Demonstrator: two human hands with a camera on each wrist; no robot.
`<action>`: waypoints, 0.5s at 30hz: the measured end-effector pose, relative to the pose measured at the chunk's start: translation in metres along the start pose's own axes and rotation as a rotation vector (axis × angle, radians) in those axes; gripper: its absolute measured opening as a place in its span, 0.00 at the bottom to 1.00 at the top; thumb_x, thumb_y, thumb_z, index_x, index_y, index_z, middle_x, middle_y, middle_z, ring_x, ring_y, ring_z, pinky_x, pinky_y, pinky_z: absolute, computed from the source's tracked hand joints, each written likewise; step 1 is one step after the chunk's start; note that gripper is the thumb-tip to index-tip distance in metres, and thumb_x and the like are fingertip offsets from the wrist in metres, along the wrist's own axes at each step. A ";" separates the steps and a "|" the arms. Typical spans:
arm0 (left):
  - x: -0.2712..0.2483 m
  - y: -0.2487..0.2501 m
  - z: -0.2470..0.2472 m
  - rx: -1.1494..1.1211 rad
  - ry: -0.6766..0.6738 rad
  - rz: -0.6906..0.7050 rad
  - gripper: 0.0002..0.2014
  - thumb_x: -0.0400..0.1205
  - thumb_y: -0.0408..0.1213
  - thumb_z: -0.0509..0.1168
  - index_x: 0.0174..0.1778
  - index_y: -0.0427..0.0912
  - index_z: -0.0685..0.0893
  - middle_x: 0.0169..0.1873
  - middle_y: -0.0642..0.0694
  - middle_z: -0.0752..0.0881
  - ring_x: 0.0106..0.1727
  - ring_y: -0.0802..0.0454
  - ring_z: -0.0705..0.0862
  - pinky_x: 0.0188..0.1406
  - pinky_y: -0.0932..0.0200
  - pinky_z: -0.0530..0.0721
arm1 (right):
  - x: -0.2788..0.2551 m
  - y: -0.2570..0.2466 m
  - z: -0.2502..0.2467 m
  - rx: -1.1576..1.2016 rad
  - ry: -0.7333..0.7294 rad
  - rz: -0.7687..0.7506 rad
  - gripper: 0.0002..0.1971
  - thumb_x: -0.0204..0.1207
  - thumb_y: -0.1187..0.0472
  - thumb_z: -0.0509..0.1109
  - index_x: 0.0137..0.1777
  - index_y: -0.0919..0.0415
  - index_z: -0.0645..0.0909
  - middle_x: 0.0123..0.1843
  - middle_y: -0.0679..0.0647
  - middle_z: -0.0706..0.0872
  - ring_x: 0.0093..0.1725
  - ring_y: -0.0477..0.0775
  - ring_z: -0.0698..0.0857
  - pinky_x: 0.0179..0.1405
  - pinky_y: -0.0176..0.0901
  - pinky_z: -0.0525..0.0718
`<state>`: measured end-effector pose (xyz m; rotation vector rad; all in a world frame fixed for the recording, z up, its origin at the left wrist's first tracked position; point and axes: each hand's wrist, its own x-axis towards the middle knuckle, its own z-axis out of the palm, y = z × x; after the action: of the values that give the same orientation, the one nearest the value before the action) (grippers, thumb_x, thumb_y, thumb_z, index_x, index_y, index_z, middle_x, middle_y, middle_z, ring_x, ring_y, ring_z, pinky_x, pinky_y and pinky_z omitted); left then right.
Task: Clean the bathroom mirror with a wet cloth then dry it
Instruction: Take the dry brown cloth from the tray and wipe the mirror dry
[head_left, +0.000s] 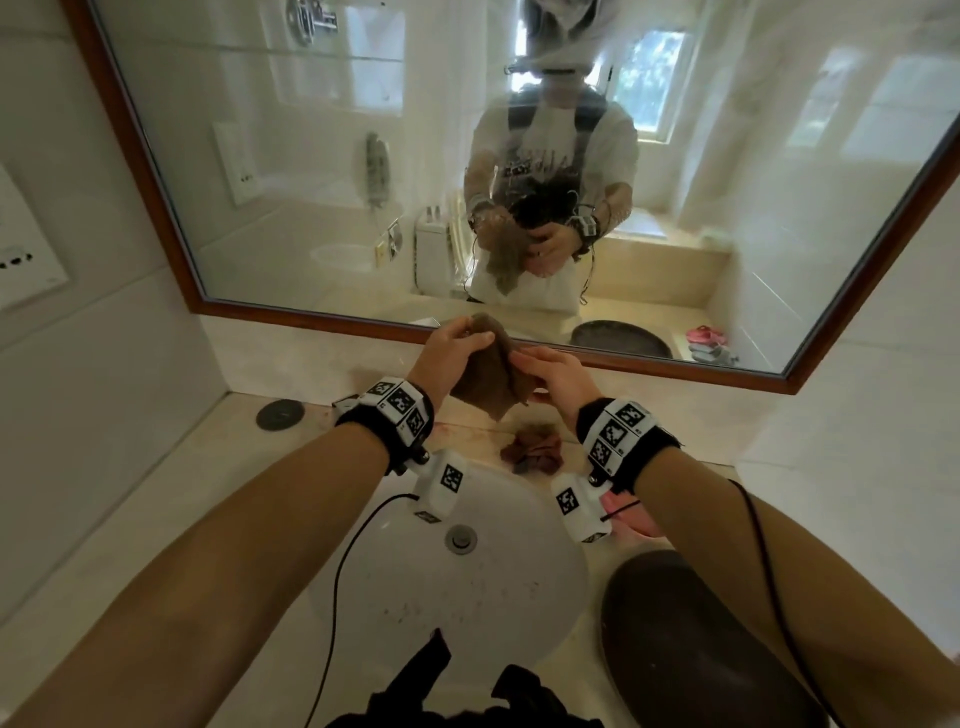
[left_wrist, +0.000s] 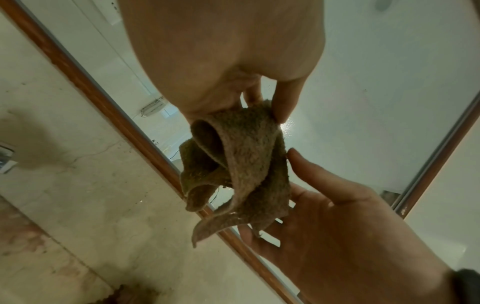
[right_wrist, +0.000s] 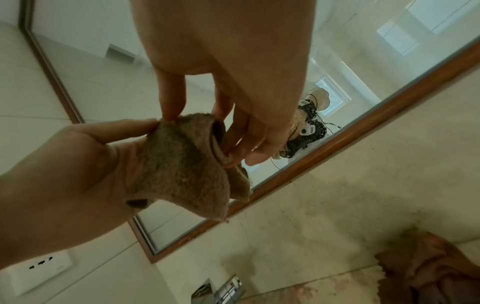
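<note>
The wood-framed mirror (head_left: 311, 182) fills the wall above the counter. In front of its lower edge my left hand (head_left: 470, 338) pinches the top of a small brown terry cloth (head_left: 488, 379), which hangs in loose folds. My right hand (head_left: 530, 364) is beside it, with straight fingers lying against the cloth's lower folds. In the left wrist view the cloth (left_wrist: 246, 160) drapes onto the open right palm (left_wrist: 324, 205). In the right wrist view the right hand's thumb tip and fingers (right_wrist: 233, 148) touch the cloth (right_wrist: 182, 164). A second crumpled brown cloth (head_left: 532, 449) lies on the counter behind the basin.
A white basin (head_left: 467, 613) with a metal drain (head_left: 461, 538) sits below my wrists. A dark brown rounded object (head_left: 691, 654) stands on the counter at the right, and a black disc (head_left: 279, 414) at the back left. A wall socket (head_left: 21, 260) is left of the mirror.
</note>
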<state>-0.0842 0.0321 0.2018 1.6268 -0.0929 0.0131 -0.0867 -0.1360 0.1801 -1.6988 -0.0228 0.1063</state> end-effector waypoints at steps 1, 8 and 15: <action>-0.001 0.000 -0.001 0.015 -0.006 0.004 0.04 0.83 0.35 0.68 0.44 0.48 0.85 0.46 0.44 0.86 0.51 0.48 0.83 0.58 0.47 0.81 | -0.002 -0.001 0.000 0.004 -0.005 0.001 0.13 0.76 0.54 0.73 0.57 0.57 0.85 0.46 0.53 0.89 0.45 0.51 0.85 0.47 0.45 0.82; -0.001 -0.010 -0.010 0.080 0.034 0.022 0.08 0.81 0.31 0.69 0.41 0.50 0.86 0.40 0.49 0.87 0.48 0.49 0.84 0.58 0.49 0.81 | -0.003 0.007 0.001 0.110 0.057 0.035 0.07 0.79 0.58 0.70 0.51 0.61 0.82 0.44 0.55 0.88 0.45 0.53 0.86 0.45 0.44 0.85; 0.006 -0.013 -0.014 0.159 0.101 0.094 0.04 0.80 0.33 0.71 0.46 0.37 0.87 0.53 0.43 0.85 0.53 0.50 0.81 0.66 0.45 0.79 | 0.005 -0.002 0.003 0.104 0.103 -0.028 0.13 0.78 0.56 0.71 0.53 0.68 0.84 0.45 0.59 0.88 0.45 0.57 0.86 0.52 0.52 0.85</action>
<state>-0.0766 0.0463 0.1898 1.7765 -0.0922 0.1788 -0.0820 -0.1321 0.1809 -1.5976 0.0353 -0.0018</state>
